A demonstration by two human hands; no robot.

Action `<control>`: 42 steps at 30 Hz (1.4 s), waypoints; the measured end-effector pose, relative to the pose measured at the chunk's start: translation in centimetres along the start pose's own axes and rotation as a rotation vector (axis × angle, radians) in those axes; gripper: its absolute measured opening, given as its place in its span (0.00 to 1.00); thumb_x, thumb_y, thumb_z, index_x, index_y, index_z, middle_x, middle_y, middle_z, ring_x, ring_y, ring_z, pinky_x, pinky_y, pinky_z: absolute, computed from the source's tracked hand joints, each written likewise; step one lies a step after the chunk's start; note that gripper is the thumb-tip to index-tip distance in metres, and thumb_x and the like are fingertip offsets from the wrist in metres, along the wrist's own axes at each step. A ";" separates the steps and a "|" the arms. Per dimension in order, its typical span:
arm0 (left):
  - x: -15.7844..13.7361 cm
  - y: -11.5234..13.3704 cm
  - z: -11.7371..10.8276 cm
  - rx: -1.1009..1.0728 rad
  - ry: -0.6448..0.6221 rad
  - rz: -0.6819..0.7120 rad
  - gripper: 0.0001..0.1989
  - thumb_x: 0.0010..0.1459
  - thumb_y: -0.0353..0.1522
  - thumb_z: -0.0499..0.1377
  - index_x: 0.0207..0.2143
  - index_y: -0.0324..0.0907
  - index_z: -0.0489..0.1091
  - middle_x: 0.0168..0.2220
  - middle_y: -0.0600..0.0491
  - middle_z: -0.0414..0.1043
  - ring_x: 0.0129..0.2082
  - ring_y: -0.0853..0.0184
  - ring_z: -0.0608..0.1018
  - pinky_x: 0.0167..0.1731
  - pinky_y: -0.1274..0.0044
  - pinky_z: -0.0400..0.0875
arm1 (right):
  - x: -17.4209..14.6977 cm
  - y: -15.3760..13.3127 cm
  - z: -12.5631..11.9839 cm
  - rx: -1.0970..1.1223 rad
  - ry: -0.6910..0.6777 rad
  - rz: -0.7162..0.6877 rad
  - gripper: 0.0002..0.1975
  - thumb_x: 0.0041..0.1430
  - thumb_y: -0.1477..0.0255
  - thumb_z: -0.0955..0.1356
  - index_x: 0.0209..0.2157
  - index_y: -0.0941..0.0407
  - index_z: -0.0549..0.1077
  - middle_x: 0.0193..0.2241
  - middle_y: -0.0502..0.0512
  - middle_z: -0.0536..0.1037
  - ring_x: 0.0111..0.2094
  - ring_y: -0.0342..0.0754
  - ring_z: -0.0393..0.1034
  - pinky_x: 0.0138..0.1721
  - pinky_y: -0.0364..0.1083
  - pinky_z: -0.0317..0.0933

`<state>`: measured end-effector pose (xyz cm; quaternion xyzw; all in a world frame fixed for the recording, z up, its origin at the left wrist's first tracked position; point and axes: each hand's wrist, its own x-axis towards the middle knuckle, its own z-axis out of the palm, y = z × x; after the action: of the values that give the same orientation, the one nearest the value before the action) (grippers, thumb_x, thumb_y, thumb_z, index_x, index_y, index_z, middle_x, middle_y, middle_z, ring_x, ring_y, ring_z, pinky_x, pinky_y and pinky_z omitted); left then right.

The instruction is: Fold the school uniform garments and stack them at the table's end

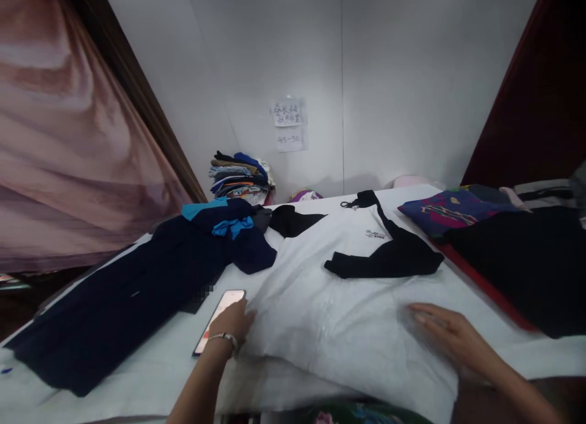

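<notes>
A white hooded top (320,314) with black sleeves and a black-edged hood lies spread out in front of me, small dark print on its chest. My left hand (232,321), a bracelet at the wrist, is at the garment's left edge, thumb apart from the fingers. Partly beneath that hand is a phone (227,300) with a lit screen. Over the right side of the white top is my right hand (437,329), blurred, its fingers stretched out and nothing seen in them. The lower hem is blurred too.
Dark navy clothing (137,302) with light blue parts covers the left of the white-covered table (517,351). Folded clothes (240,177) are stacked at the back. To the right lie black clothing (522,259) and a patterned purple-blue piece (451,210). A pink curtain (77,137) hangs left.
</notes>
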<state>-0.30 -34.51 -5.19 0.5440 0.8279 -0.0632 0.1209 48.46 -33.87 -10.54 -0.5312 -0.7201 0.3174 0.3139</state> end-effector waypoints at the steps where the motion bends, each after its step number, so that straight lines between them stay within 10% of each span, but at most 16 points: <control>1: 0.6 0.5 -0.5 0.008 0.057 0.028 0.22 0.59 0.40 0.50 0.53 0.39 0.66 0.49 0.42 0.71 0.48 0.56 0.74 0.45 0.70 0.66 | 1.2 0.2 -0.9 0.007 0.078 0.007 0.20 0.57 0.55 0.64 0.44 0.52 0.77 0.46 0.57 0.77 0.49 0.58 0.70 0.52 0.57 0.63; 7: 8.3 6.7 -4.7 -0.004 0.310 0.305 0.21 0.61 0.41 0.49 0.51 0.42 0.68 0.50 0.48 0.70 0.47 0.60 0.74 0.42 0.74 0.67 | 12.8 1.3 -4.5 -0.080 0.355 0.008 0.17 0.53 0.60 0.65 0.39 0.54 0.77 0.41 0.56 0.79 0.45 0.57 0.72 0.49 0.53 0.64; 17: 25.5 20.6 -6.3 0.054 0.308 0.604 0.20 0.63 0.37 0.48 0.55 0.40 0.63 0.58 0.47 0.63 0.59 0.61 0.62 0.59 0.70 0.48 | 33.2 3.2 -4.0 -0.233 0.379 0.341 0.28 0.55 0.60 0.65 0.53 0.64 0.69 0.53 0.68 0.70 0.55 0.60 0.63 0.55 0.53 0.55; 21: 29.5 22.5 -5.3 0.125 0.266 0.596 0.24 0.60 0.34 0.50 0.59 0.42 0.57 0.64 0.45 0.52 0.64 0.59 0.52 0.61 0.66 0.41 | 37.6 4.4 -3.9 -0.087 0.433 0.422 0.37 0.51 0.57 0.69 0.56 0.67 0.64 0.55 0.74 0.67 0.57 0.63 0.60 0.55 0.56 0.54; 25: 31.4 22.5 -5.0 0.180 0.145 0.486 0.31 0.53 0.33 0.55 0.60 0.41 0.55 0.57 0.40 0.64 0.55 0.54 0.68 0.54 0.63 0.58 | 39.5 4.8 -3.2 -0.008 0.418 0.414 0.32 0.47 0.60 0.71 0.50 0.66 0.70 0.47 0.72 0.74 0.49 0.61 0.68 0.47 0.53 0.62; 29: 30.8 22.0 -6.4 0.199 0.089 0.437 0.23 0.49 0.32 0.57 0.50 0.42 0.68 0.47 0.43 0.73 0.46 0.55 0.76 0.43 0.70 0.68 | 39.0 2.5 -2.3 0.088 0.348 0.330 0.20 0.47 0.65 0.70 0.41 0.62 0.75 0.36 0.62 0.79 0.38 0.55 0.73 0.39 0.48 0.66; 32: 28.2 20.3 -7.7 0.183 0.171 0.426 0.17 0.53 0.32 0.52 0.46 0.41 0.69 0.47 0.43 0.73 0.47 0.56 0.75 0.42 0.71 0.68 | 35.8 -0.4 -2.0 0.129 0.254 0.020 0.13 0.51 0.67 0.67 0.37 0.58 0.76 0.34 0.55 0.78 0.38 0.50 0.72 0.42 0.47 0.65; 37: 20.6 13.7 -7.5 0.114 0.387 0.430 0.13 0.56 0.34 0.51 0.43 0.45 0.67 0.41 0.49 0.75 0.41 0.60 0.76 0.41 0.72 0.66 | 23.8 -3.7 -0.9 -0.152 -0.062 -0.618 0.12 0.58 0.73 0.61 0.32 0.54 0.76 0.40 0.57 0.74 0.42 0.48 0.68 0.44 0.48 0.62; 42: 12.2 7.1 -3.9 0.179 0.225 0.439 0.05 0.52 0.34 0.56 0.34 0.46 0.66 0.32 0.53 0.75 0.35 0.61 0.77 0.36 0.75 0.64 | 12.4 -4.9 0.9 -0.307 -0.338 -0.868 0.16 0.65 0.73 0.58 0.29 0.53 0.74 0.35 0.55 0.74 0.42 0.47 0.66 0.47 0.50 0.61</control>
<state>1.10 -19.94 -4.55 0.7227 0.6894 -0.0476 -0.0095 42.00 -23.20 -5.83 -0.1630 -0.9544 0.1291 0.2141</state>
